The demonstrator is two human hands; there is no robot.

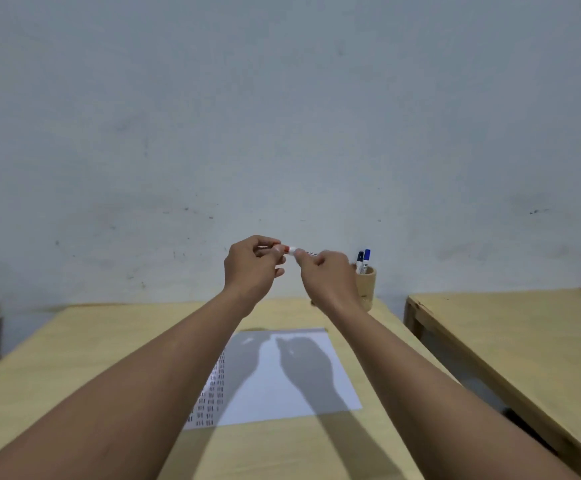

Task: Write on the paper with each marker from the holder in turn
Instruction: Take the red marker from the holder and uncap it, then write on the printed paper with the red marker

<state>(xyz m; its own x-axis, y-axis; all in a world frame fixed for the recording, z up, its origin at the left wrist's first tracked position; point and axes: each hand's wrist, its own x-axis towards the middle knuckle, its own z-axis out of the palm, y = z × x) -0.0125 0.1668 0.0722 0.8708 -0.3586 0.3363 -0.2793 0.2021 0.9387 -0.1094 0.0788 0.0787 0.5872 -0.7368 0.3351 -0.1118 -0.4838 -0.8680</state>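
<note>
Both hands raised over the desk, working a red marker's cap.

The left hand (252, 263) pinches the red cap end and the right hand (327, 275) is closed round the barrel of the red marker (291, 250); whether the cap is going on or coming off cannot be told. The paper (292, 386) already carries columns of short dark strokes along its left edge, so the task looks well begun. Two markers, black (359, 258) and blue (367, 256), stand in the holder (368, 282), itself partly hidden behind the right hand.
</note>
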